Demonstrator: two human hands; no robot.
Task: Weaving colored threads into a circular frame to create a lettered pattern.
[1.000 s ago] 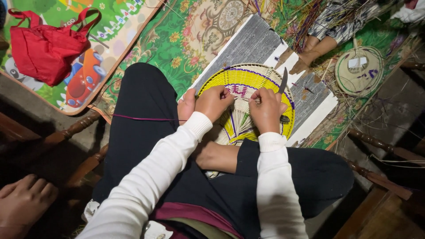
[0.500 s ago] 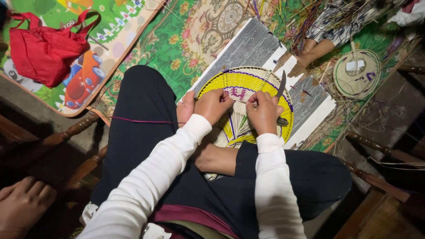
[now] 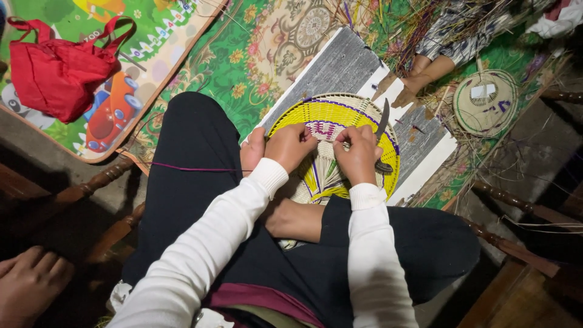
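Observation:
A round woven fan (image 3: pixel 333 116), yellow with a purple rim line and purple-and-white pattern, rests on my lap over my black trousers. My left hand (image 3: pixel 285 146) pinches the weave near the fan's centre. My right hand (image 3: pixel 359 152) grips strands of the weave just to the right, fingers closed on them. A small knife (image 3: pixel 382 124) lies on the fan's right side, beside my right hand. A thin purple strand (image 3: pixel 188 167) runs across my left thigh toward my left hand.
A red bag (image 3: pixel 57 70) sits on a colourful play mat at upper left. A grey-and-white board (image 3: pixel 340 70) lies under the fan. Another person's foot (image 3: pixel 419 79) and a second round fan (image 3: pixel 484 102) are at upper right amid loose straw. Someone's foot (image 3: pixel 27 282) shows at lower left.
Both hands have shifted slightly on the fan while working the weave; the view has moved a little. Nothing else has changed.

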